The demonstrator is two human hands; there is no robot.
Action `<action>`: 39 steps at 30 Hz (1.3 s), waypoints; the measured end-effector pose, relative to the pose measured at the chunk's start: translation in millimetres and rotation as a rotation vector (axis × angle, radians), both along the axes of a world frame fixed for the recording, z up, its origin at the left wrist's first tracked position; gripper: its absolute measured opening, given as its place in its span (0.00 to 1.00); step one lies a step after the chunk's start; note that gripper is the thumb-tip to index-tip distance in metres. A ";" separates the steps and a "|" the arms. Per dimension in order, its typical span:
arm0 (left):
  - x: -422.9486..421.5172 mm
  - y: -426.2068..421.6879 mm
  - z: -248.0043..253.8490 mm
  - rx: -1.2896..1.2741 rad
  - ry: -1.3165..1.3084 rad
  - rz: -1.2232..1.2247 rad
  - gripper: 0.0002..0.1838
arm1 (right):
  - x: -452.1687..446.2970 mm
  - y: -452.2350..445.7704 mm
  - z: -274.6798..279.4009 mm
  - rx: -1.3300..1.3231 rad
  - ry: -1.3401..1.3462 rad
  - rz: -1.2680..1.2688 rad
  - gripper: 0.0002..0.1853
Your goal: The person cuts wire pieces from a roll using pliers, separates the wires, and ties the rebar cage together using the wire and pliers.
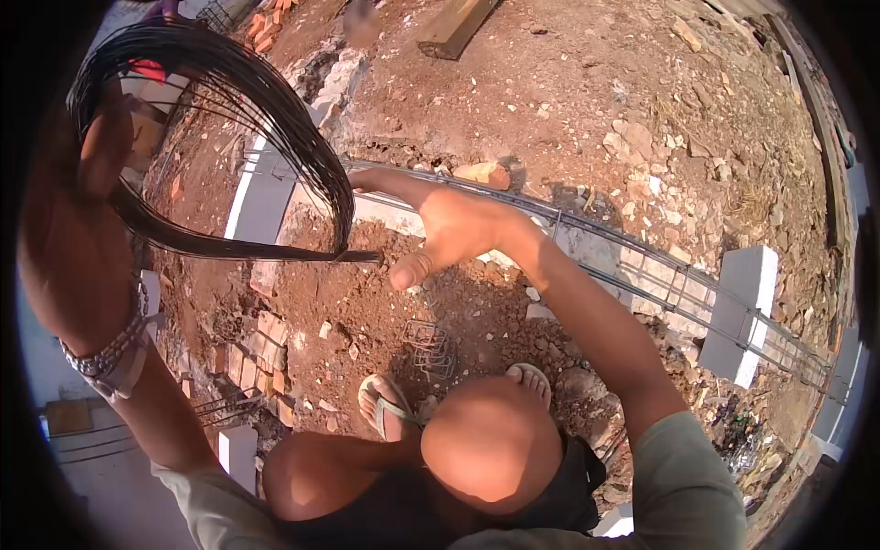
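A looped bundle of thin dark binding wire (247, 92) hangs in the air at the upper left. My left hand (78, 220), raised close to the camera, grips the bundle with its thumb over the strands; the other fingers are partly hidden. The gathered wire ends point right, toward my right hand (463, 225). That hand is open, thumb spread from the stretched fingers. Its fingertips lie close to the bend of the bundle; whether they touch it I cannot tell. Beneath the hands runs a long steel rebar cage (587, 225).
White blocks, including one at the right (738, 316) and one at the left (261, 197), stand along the cage. Bent steel stirrups (429, 348) lie by my sandalled feet. A timber beam (458, 27) rests on the rubble-strewn soil, with broken bricks (261, 353) at left.
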State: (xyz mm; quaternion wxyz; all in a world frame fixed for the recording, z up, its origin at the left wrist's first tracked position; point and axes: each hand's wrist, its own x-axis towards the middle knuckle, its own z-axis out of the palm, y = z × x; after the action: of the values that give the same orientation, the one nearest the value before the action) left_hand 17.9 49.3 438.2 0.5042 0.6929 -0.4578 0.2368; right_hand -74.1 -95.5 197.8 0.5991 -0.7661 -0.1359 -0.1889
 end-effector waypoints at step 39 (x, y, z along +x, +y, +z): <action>193.5 197.1 -28.5 0.085 1.171 -0.854 0.19 | 181.9 87.4 156.3 -0.363 0.341 -0.012 0.30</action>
State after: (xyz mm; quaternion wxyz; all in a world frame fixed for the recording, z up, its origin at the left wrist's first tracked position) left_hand 211.4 246.4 409.7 0.6877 0.4858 -0.3521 -0.4088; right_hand 107.8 -8.1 354.1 0.4648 -0.8827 -0.0600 -0.0329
